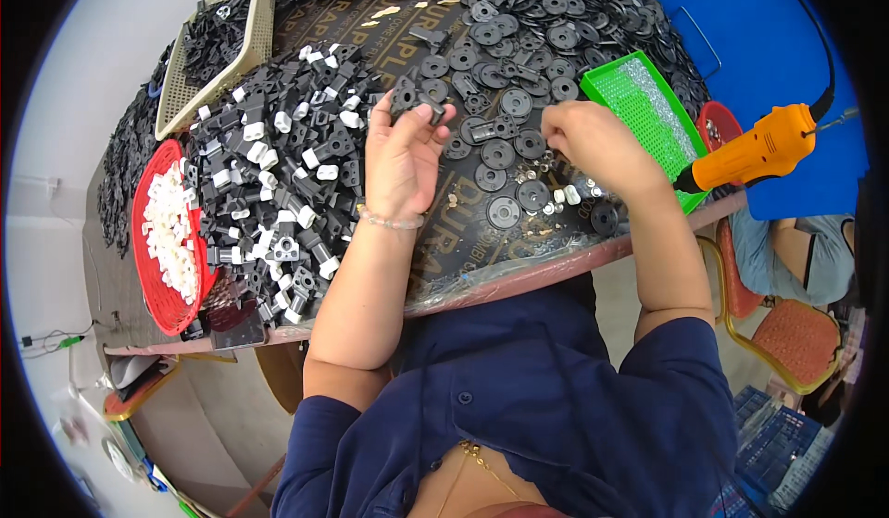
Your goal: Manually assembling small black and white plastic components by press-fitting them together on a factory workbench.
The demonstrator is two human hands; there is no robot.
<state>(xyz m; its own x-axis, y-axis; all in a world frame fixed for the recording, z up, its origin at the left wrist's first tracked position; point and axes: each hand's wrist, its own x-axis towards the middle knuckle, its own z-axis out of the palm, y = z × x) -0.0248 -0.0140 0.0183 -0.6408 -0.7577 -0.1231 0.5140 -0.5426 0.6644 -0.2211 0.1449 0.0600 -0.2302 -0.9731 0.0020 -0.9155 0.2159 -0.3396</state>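
Observation:
My left hand is raised over the middle of the table, its thumb and fingers closed on a black plastic part with holes in it. To the right, my right hand is bent down with its fingertips pinched together; whatever they hold, if anything, is hidden. Just below those fingertips lie small shiny metal pieces. Between and beyond my hands are loose black round discs, several with a hole in the middle. A few white pieces lie close to my right wrist.
Black parts with white pieces are heaped at left, beside a red basket of white pieces. A cream crate stands behind. At right are a green tray of small metal pieces, a red bowl and an orange power screwdriver.

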